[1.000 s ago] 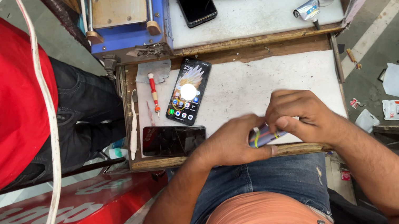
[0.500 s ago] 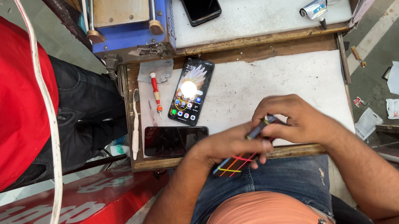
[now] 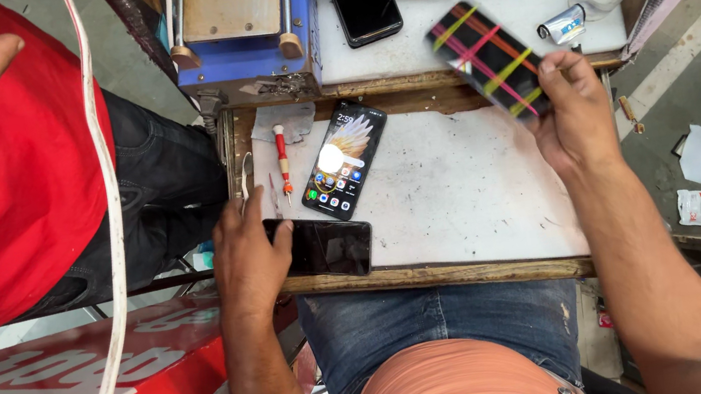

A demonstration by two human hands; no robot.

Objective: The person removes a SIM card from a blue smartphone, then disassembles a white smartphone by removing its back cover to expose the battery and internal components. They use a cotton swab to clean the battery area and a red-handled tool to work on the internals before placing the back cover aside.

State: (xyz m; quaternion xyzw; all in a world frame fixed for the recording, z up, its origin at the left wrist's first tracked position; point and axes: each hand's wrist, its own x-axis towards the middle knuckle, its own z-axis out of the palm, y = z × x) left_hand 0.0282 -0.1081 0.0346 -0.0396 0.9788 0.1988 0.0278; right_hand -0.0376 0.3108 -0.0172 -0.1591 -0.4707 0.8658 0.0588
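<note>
Head view, my left hand (image 3: 250,258): fingers rest flat on the dark phone (image 3: 327,246) at the worktop (image 3: 463,198) edge.
My right hand (image 3: 574,113): grips a banded phone (image 3: 488,58), lifted.

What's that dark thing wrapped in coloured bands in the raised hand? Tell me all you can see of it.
The banded phone is a flat, dark, rectangular slab, like a phone or its screen, bound by several crossing rubber bands in yellow, pink and orange. It is tilted, held in the air above the far edge of the white work mat. The right hand grips its lower corner with the fingertips; nothing else touches it. Its surface looks glossy and unlit.
</note>
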